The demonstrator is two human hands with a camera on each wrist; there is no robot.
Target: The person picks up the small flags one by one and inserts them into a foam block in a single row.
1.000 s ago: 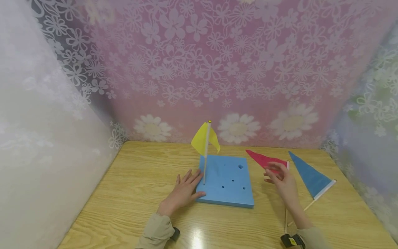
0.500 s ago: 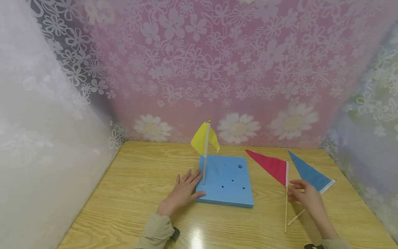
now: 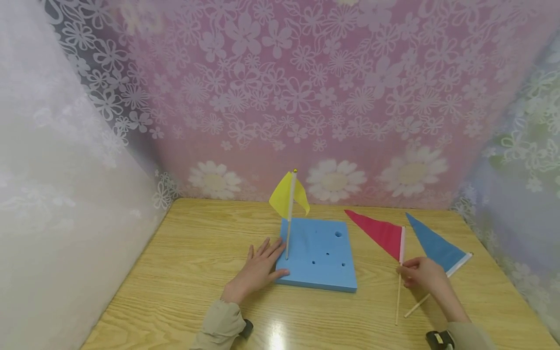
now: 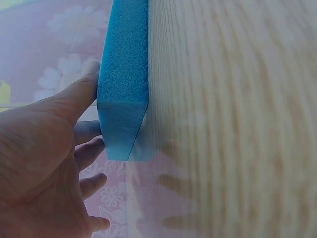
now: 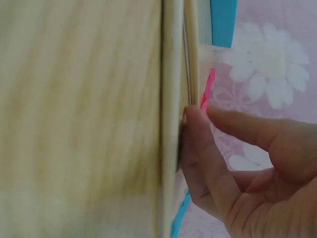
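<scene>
In the head view, my right hand [image 3: 428, 278] pinches the wooden stick of a red pennant flag [image 3: 381, 237] just below its white sleeve. The right wrist view shows thumb and fingertips closed on that thin stick [image 5: 193, 64]. My left hand [image 3: 253, 274] lies with spread, straight fingers on the left edge of a light blue foam board [image 3: 325, 274], the thumb on its near left corner. A yellow flag [image 3: 281, 195] stands upright in the board's left side, beside those fingers. Behind my right hand lies a blue pennant flag [image 3: 439, 248], its stick partly hidden.
Several holes show in the foam board, the largest hole [image 3: 338, 234] near its far right corner. The wooden table [image 3: 183, 272] carries everything. A pink flowered cloth [image 3: 245, 121] rises behind the table's back edge, with pale cloth at both sides.
My right hand has moved from over the red cloth right and nearer, down to its stick, and now pinches it. The red flag has shifted slightly left. The left hand stays put.
</scene>
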